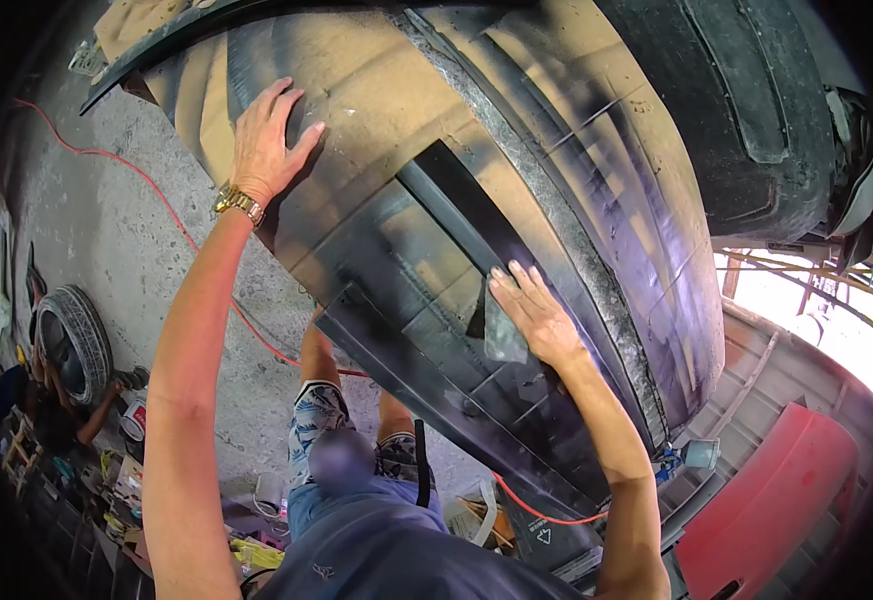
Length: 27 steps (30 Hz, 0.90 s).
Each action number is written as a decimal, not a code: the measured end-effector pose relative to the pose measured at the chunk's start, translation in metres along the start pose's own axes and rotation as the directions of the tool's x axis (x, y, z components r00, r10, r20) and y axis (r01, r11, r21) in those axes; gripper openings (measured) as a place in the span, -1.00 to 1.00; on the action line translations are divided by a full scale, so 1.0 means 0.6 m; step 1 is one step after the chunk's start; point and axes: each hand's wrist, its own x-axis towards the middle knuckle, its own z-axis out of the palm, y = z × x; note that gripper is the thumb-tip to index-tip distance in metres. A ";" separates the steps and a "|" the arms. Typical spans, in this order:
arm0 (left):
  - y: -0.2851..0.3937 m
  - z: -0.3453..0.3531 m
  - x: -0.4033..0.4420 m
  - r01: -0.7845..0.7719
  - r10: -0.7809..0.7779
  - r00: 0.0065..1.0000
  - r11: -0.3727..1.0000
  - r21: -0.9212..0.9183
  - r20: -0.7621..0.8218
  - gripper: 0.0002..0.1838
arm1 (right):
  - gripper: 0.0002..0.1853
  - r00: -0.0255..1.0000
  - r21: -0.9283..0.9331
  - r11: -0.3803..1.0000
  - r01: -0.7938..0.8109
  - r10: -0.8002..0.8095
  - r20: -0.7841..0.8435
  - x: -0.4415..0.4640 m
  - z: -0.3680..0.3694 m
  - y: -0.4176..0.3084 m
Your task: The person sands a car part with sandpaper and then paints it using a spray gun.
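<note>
My left hand (272, 145), with a gold watch at the wrist, rests on the brown cardboard covering (347, 80), its fingers spread and nothing in them. Lower right, my right hand (539, 318) lies against a long black trim piece (462, 210). Its fingers are close together over a thin greyish sheet (504, 338), perhaps sandpaper, which sticks out below the palm. The underside of that hand is hidden. Dark overspray marks the cardboard around both hands. Another long black strip (397, 355) runs along the near edge.
A red hose (172, 210) trails over the concrete floor (137, 110). At the left are a tyre (75, 345), clutter and another person's arm (102, 412). A red panel (767, 510) stands lower right, near a small light-blue container (702, 453). A dark bumper-like part (757, 100) is upper right.
</note>
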 end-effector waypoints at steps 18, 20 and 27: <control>0.001 0.004 -0.004 0.001 -0.001 1.000 1.000 -0.009 -0.007 -0.45 | -0.39 1.000 -0.002 1.000 0.000 0.000 0.021 0.027 -0.012 0.010; 0.002 0.005 0.000 -0.003 0.003 1.000 1.000 -0.013 -0.015 -0.46 | -0.40 1.000 -0.061 0.998 0.020 -0.018 0.020 0.081 -0.015 0.002; -0.003 0.006 -0.003 0.003 -0.003 1.000 1.000 -0.012 -0.013 -0.46 | -0.35 0.921 0.368 0.930 -0.026 0.165 -0.352 0.114 -0.115 0.023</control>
